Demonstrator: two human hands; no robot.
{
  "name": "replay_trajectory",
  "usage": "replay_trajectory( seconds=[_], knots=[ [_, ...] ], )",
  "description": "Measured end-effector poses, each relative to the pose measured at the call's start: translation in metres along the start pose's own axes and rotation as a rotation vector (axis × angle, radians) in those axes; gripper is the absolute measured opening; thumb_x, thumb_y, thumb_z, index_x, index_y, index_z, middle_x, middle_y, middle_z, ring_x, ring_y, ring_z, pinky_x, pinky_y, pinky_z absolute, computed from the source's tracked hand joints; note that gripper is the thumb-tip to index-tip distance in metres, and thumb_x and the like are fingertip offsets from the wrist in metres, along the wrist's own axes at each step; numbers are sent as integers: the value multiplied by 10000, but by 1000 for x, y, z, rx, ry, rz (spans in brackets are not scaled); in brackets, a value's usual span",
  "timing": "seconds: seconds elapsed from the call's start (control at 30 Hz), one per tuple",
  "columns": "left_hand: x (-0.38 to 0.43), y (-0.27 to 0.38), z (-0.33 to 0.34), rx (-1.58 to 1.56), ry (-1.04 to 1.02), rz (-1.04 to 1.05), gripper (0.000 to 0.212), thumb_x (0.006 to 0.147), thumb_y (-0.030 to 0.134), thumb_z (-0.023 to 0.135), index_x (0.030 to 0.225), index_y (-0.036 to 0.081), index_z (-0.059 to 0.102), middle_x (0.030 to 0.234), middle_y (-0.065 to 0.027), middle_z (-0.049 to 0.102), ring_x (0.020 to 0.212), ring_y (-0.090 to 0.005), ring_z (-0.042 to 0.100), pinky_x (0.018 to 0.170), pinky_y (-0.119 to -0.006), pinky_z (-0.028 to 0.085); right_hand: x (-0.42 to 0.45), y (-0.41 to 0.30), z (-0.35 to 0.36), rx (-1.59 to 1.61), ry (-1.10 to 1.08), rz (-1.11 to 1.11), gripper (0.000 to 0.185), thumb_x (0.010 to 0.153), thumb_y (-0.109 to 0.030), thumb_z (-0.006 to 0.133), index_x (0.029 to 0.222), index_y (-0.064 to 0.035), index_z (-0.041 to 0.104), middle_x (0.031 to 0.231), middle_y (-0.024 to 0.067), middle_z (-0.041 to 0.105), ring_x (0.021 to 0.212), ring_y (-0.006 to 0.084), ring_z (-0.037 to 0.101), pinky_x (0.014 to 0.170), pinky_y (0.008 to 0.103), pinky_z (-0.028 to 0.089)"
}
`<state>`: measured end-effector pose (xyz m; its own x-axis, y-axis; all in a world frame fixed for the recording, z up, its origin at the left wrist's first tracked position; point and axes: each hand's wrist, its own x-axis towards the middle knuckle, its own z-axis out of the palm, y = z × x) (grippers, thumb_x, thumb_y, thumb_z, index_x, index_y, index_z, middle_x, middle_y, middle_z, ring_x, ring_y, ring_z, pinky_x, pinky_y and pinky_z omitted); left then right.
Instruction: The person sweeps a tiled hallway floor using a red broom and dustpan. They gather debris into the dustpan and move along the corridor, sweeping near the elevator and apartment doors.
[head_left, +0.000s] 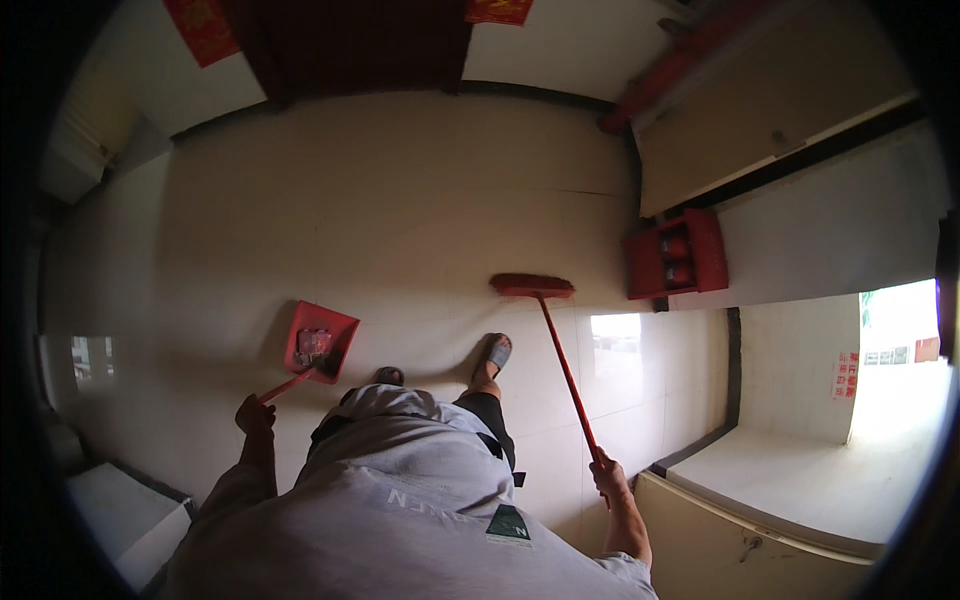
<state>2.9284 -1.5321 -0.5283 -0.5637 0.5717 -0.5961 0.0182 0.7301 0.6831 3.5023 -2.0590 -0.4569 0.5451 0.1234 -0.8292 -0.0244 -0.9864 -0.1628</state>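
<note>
My left hand (256, 415) grips the handle of a red long-handled dustpan (343, 330), held out to my left. Inside the pan lies some litter (313, 345), including a reddish packet-like piece; the rest is too small to tell. On my right side, my right hand (609, 475) is closed around the red stick of a broom (564, 360). The broom's red head (532, 285) with dark bristles points away from me, at the tiled floor ahead of my right foot. Whether the pan touches the floor, I cannot tell.
Pale glossy tiles (420, 195) cover the floor. A red box with fire extinguishers (675, 255) stands against the right wall, below a red pipe (675, 67). A dark doorway (360, 45) is ahead. A cream door (735, 525) with a handle stands at the lower right.
</note>
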Motion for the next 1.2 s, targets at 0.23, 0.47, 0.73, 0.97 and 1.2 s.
replay_trajectory(
  seconds=[0.23,0.47,0.73,0.97,1.2],
  knots=[
    [-69,4,64,-92,-7,106,212,837,273,608,825,68,556,584,-58,542,423,-191,561,311,-247,370,107,-76,-81,-67,-138,-176,560,860,-248,565,1393,-225,396,617,64,557,457,164,510,406,328,423],
    [-161,40,142,-180,16,94,241,821,292,617,806,60,555,572,-76,560,390,-187,536,312,-255,390,248,-152,-99,-81,-89,-555,526,848,-219,548,1360,-210,424,738,122,625,499,201,561,414,340,455],
    [-194,49,162,-340,2,119,234,811,264,612,768,52,520,560,-96,546,379,-206,519,299,-265,385,223,-216,-213,226,-285,-330,501,870,-241,591,1355,-243,468,575,-31,459,425,82,396,364,254,352],
    [-190,66,224,-290,103,-21,228,813,237,605,778,43,492,564,-117,531,357,-214,491,288,-268,367,266,-251,-298,295,-123,-250,480,902,-196,574,1362,-197,437,557,-11,463,410,87,427,342,254,363],
    [-144,81,254,-191,56,-65,158,817,188,596,840,44,537,542,-83,482,349,-179,457,292,-255,307,368,-403,-281,596,-81,-224,77,839,-93,554,845,-66,482,516,16,450,378,136,448,313,298,360]
  ],
)
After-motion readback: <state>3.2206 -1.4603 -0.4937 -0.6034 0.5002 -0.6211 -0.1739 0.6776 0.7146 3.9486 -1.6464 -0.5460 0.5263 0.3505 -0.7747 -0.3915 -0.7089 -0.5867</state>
